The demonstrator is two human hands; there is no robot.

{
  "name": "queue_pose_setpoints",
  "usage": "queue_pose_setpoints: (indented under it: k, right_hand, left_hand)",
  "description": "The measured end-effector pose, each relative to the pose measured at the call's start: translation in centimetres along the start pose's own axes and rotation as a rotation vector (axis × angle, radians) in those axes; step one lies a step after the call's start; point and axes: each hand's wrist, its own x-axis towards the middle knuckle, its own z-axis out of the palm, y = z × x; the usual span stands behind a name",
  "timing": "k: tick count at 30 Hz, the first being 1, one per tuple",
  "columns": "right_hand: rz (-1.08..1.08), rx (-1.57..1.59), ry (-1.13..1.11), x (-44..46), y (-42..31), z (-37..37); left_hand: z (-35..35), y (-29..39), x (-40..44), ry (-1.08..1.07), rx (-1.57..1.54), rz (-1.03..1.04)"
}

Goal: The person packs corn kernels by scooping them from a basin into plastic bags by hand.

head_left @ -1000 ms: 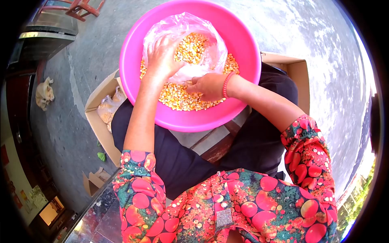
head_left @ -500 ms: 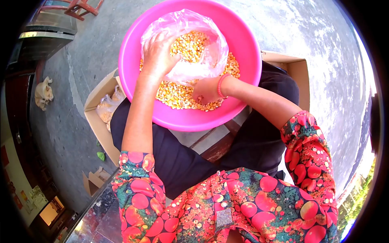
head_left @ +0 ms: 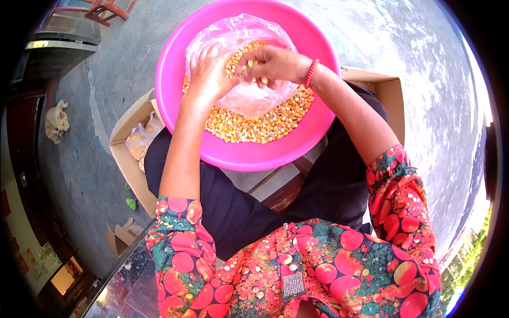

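A pink basin [head_left: 275,159] rests over my lap, with loose yellow corn kernels [head_left: 238,127] across its bottom. Inside it lies a clear plastic bag [head_left: 254,100], its mouth spread and more kernels within. My left hand [head_left: 209,74] grips the bag's left rim, thumb toward the opening. Above the bag's mouth is my right hand [head_left: 273,66], fingers curled around some corn kernels, a few of which show between them. A red beaded bracelet [head_left: 312,73] circles my right wrist.
Cardboard boxes stand on both sides: the left box [head_left: 127,132] holds a bag of pale kernels [head_left: 142,140], the right box [head_left: 389,98] is partly behind my leg. A whitish sack [head_left: 56,123] lies on the concrete floor at left. A wooden chair [head_left: 103,10] stands at the upper left.
My right hand has risen from the loose kernels at the basin's bottom to over the bag's mouth, carrying kernels. My left hand stays at the bag's rim.
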Motion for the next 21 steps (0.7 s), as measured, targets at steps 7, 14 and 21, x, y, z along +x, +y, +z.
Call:
queue_pose_setpoints:
  k: [7, 14, 21]
  right_hand:
    - [-0.152, -0.595, 0.308, 0.0, 1.3, -1.9]
    - [0.149, -0.274, -0.633, -1.9, 0.6, 4.3]
    - [-0.235, -1.015, -0.166, -1.4, 4.5, 9.0]
  left_hand:
    - [0.0, 0.2, 0.0, 0.013, 0.038, -0.017]
    - [0.2, -0.2, 0.3, 0.049, 0.035, 0.008]
    - [0.3, -0.4, 0.6, 0.089, 0.016, 0.004]
